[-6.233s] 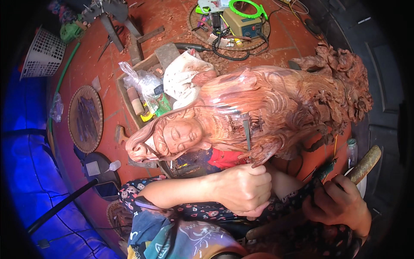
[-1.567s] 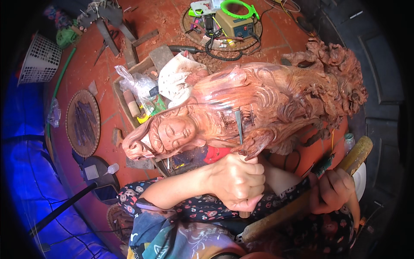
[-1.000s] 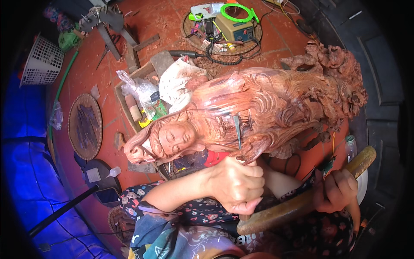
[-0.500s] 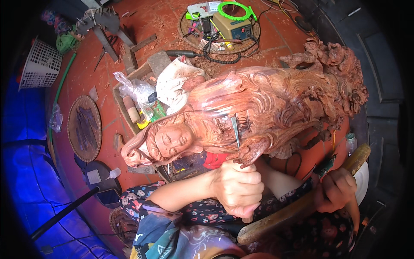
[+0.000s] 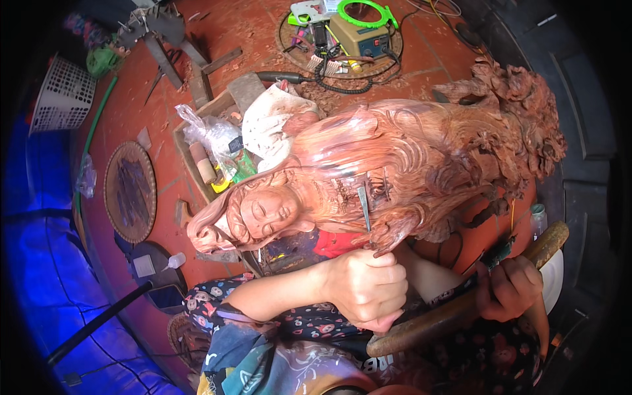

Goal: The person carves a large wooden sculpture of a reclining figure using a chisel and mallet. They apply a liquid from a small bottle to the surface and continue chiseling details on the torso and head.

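A reddish carved wooden statue [image 5: 349,151] of a robed figure lies on its back across my front, head to the left. My left hand [image 5: 370,289] is closed in a fist around a chisel [image 5: 364,207], whose flat metal blade points away from me onto the statue's chest carving. Its handle is hidden inside the fist. My right hand [image 5: 510,288] grips a thick wooden club [image 5: 434,329] around its middle. The club's near end lies close under the bottom of my left fist; whether it touches the chisel handle I cannot tell.
Beyond the statue's head stands a wooden box [image 5: 191,155] with plastic bags and a white cloth [image 5: 273,122]. A round tray [image 5: 131,192] of tools lies left. Farther off, a beige control box [image 5: 359,39] sits on another tray. A white basket [image 5: 62,99] stands far left.
The club's near end has risen toward the bottom of my left fist, covering the handle butt that showed there. The chisel blade stays on the chest. The whole view has shifted slightly.
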The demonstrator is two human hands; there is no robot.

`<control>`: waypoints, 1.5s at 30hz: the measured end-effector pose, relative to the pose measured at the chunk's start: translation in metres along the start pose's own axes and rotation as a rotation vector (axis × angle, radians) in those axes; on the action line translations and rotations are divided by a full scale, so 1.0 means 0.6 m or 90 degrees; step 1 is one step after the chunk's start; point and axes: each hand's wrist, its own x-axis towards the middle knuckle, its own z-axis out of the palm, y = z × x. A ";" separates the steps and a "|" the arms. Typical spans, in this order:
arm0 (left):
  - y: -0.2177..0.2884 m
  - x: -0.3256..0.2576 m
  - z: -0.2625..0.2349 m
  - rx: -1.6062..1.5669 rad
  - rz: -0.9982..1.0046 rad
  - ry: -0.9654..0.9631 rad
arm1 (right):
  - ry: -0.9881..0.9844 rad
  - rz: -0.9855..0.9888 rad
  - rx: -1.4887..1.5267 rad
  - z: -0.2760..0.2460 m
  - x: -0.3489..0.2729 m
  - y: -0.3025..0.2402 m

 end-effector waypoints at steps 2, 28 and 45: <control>0.001 0.000 -0.004 -0.005 -0.008 -0.005 | -0.007 -0.008 0.004 0.000 0.004 0.003; 0.003 -0.001 0.011 0.028 0.003 0.023 | -0.005 -0.009 0.047 0.005 0.001 0.001; 0.002 0.004 0.014 -0.010 -0.040 0.070 | 0.020 0.132 0.093 -0.004 0.000 -0.024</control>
